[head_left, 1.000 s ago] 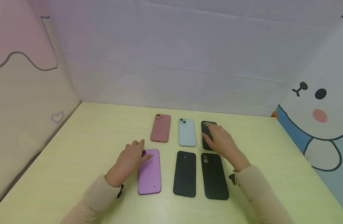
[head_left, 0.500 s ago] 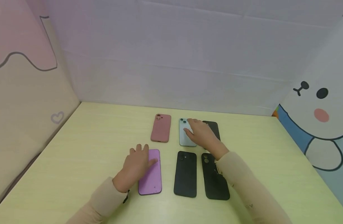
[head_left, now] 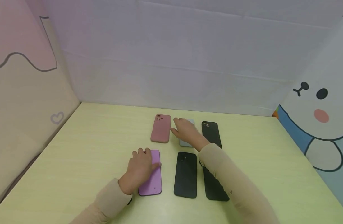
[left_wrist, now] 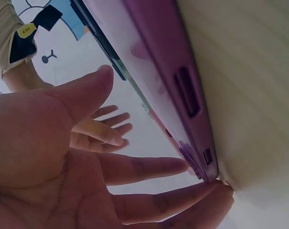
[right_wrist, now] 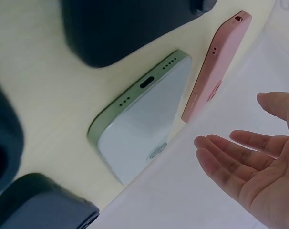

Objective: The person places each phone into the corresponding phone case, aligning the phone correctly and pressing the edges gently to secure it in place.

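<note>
In the head view my left hand [head_left: 141,168] lies over a purple phone [head_left: 153,183] at the near left. The left wrist view has its fingertips [left_wrist: 221,187] at the end corner of that purple phone, while the thumb stands apart above its back. My right hand [head_left: 185,129] passes above a light blue phone [head_left: 185,143], hiding most of it, with its fingertips close to a pink phone [head_left: 161,129]. In the right wrist view the right fingers are loosely bent with nothing between them, above the light blue phone and beside the pink one.
A black phone [head_left: 185,174] lies in the near row's middle. At its right another black phone [head_left: 216,189] is partly under the right sleeve. A third dark phone [head_left: 211,133] sits in the far row. A white backdrop [head_left: 171,77] rises behind the pale yellow table [head_left: 104,133].
My right hand has moved left from the far dark phone, across the light blue one, towards the pink one. My left hand has shifted right, further over the purple phone. The phones stay put.
</note>
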`<state>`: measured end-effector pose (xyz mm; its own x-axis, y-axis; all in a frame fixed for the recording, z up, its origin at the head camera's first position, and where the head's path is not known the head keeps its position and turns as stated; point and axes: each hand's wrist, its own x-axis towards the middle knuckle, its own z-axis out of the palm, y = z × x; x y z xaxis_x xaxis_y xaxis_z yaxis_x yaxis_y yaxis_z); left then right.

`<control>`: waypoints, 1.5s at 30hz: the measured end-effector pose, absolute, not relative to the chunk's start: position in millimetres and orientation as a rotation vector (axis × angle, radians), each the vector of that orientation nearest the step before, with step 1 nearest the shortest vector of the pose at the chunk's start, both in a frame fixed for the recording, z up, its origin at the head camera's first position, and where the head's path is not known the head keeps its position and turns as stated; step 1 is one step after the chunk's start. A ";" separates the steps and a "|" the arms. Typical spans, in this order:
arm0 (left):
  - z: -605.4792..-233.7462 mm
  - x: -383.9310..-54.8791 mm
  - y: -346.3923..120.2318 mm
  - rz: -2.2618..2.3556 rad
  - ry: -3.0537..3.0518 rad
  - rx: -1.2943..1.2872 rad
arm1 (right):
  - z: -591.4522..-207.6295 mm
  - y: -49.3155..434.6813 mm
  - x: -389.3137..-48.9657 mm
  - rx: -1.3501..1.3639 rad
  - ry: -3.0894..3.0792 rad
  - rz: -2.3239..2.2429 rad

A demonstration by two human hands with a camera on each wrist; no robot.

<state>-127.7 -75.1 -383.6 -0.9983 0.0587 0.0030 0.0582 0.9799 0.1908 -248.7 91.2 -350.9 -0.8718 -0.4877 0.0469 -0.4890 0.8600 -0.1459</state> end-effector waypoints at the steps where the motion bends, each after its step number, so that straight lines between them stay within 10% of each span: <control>1: -383.6 -127.1 -74.8 0.301 3.131 0.099 | -351.6 88.5 -250.1 0.796 -3.026 0.245; 45: -384.7 -133.6 -67.4 0.300 3.139 0.022 | -384.9 8.2 -281.1 0.412 -3.280 -0.261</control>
